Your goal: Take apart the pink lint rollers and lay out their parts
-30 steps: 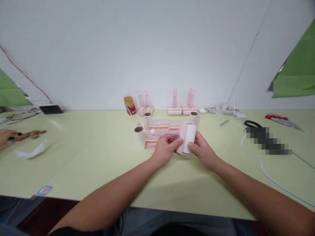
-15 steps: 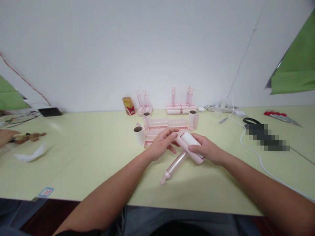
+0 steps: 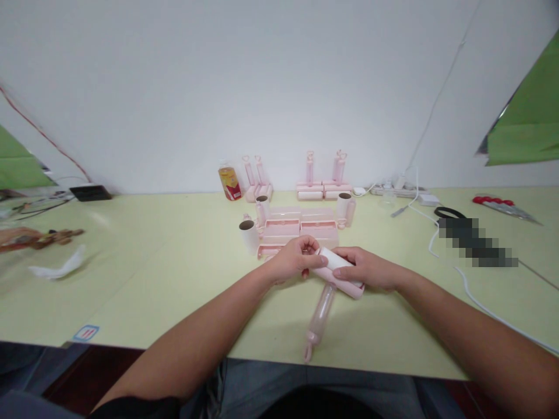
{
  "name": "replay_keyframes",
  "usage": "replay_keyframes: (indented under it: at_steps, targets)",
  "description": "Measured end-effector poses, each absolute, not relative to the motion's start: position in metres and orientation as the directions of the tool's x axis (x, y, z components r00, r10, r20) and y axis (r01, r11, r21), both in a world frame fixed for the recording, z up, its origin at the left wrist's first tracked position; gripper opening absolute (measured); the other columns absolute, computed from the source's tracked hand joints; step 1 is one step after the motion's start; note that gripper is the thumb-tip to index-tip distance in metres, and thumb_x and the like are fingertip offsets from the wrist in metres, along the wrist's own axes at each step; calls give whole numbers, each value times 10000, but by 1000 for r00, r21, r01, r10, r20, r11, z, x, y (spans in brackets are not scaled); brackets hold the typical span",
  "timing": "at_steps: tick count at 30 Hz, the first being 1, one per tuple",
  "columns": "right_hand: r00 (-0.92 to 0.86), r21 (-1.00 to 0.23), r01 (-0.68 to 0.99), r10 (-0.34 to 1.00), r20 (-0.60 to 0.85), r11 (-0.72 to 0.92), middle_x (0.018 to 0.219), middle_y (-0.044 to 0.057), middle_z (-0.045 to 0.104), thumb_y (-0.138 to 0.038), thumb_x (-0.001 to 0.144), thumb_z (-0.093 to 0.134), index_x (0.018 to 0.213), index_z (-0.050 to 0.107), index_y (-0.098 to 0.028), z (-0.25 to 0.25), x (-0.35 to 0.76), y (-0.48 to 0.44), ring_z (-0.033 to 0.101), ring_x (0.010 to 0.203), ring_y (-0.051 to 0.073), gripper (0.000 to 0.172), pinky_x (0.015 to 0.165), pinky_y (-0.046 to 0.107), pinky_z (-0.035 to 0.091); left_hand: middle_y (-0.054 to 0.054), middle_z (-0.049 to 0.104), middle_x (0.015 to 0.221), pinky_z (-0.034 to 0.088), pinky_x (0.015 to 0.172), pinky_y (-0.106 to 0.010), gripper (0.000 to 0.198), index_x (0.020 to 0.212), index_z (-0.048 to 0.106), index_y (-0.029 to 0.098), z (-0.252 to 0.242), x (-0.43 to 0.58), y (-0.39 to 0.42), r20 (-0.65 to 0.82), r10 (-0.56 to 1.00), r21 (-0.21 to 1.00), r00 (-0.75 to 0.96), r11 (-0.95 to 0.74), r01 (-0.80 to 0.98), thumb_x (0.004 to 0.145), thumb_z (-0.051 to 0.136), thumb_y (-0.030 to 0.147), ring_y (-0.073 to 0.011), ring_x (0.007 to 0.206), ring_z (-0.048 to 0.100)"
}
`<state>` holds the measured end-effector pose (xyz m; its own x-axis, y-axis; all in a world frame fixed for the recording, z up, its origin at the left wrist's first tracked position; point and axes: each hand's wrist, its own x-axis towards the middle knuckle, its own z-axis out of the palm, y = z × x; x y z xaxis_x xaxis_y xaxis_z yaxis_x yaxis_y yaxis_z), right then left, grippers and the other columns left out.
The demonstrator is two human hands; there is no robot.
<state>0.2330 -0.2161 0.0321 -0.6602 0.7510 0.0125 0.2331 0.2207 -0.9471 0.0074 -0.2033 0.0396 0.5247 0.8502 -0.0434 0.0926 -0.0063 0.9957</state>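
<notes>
Our left hand [image 3: 296,260] and right hand [image 3: 365,271] sit close together over the near middle of the yellow-green table [image 3: 174,279], and both grip the head of the pink lint roller [image 3: 324,302]. The left hand curls its fingertips round the far end of the white roll [image 3: 337,258]. The right hand wraps the roll from the other side, with the thumb on top. We cannot tell whether the head rests on the table or hangs just above it.

Half a second ago the clear pink handle [image 3: 318,320] slanted off to our left. Now it points almost straight back at us, with its tip near the table's front edge. The left hand was spread loosely over the roll then and has since closed on it. A second ago we held the roller farther back, against the stack of pink covers [image 3: 301,230], with the handle lying sideways to the left.

The covers are just beyond our hands and have not moved. Neither have the cardboard cores [image 3: 248,234] beside them, the yellow bottle [image 3: 229,182] or the upright rollers [image 3: 323,180] by the wall. A white cable [image 3: 465,291] trails across the table to our right. At the far left, another person's hand [image 3: 15,238] lies near a scrap of white paper [image 3: 59,269].
</notes>
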Motion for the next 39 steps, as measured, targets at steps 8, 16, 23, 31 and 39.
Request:
replay_keyframes:
  at_steps: [8,16,23,31,39]
  targets:
    - [-561,-952,224,826,48,208,1022,56,704,-478,772,712,1097,704,-140,25,235,-210,614,869,216,469,752,296,459,52,508,600,379,365,-167,378,802,483,165,37,7,-202,-69,874,985,480,-18,174,708,777,383,-69,425,505]
    - [-462,-965,146,878,128,217,946,45,714,-503,780,700,1104,710,-140,25,224,-216,610,769,192,486,675,274,446,50,493,606,374,338,-155,370,767,457,170,53,11,-205,-92,896,995,434,64,78,689,768,355,-58,440,473]
    - [-352,-947,137,908,228,291,1036,59,727,-499,813,663,1110,723,-173,27,205,-227,650,915,257,445,808,346,488,53,482,604,434,364,-163,423,749,429,174,66,3,-202,-143,874,988,464,153,17,642,808,327,-65,467,500]
    - [-246,-910,213,921,302,356,1068,67,721,-466,855,618,1121,713,-181,21,192,-228,647,953,266,401,875,383,473,60,480,604,519,397,-249,364,752,421,177,63,1,-200,-80,925,991,371,35,127,687,768,267,-86,457,523]
    - [-85,-948,153,959,269,279,944,51,677,-474,831,616,1208,625,-169,16,212,-214,583,690,176,484,603,300,493,71,448,710,537,456,-227,366,901,486,185,45,9,-203,6,941,996,338,-35,81,679,772,234,-50,515,495]
